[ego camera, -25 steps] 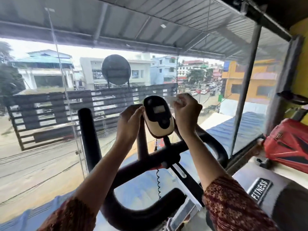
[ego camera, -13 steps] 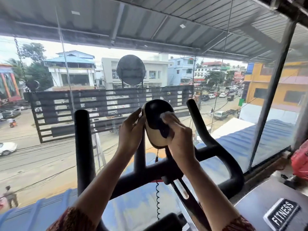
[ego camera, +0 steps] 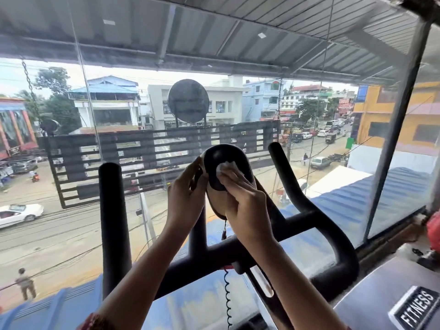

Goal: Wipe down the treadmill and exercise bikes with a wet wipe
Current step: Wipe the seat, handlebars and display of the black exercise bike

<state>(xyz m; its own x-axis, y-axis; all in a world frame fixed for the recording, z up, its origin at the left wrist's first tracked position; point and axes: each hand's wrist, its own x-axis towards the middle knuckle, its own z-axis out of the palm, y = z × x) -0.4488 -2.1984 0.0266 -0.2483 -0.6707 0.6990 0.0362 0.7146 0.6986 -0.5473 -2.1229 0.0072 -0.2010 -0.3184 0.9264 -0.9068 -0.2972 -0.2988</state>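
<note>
At the exercise bike console (ego camera: 220, 154), head view: wiping under way, most of the task judged left.
Wiping: right hand (ego camera: 247, 206), fingers together, presses the wet wipe (ego camera: 226, 166) flat on the console's dark face; left hand (ego camera: 185, 198) grips its left edge. To do, by appearance: handlebars (ego camera: 285, 167), other machines. Around: coiled cable (ego camera: 227, 298) hanging below, grey panel marked FITNESS (ego camera: 414, 308) lower right, window glass (ego camera: 71, 234) close beyond. In the wipe's way: left fingers only.

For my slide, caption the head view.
Right hand presses a wet wipe to the bike console; left hand holds its edge.
</note>
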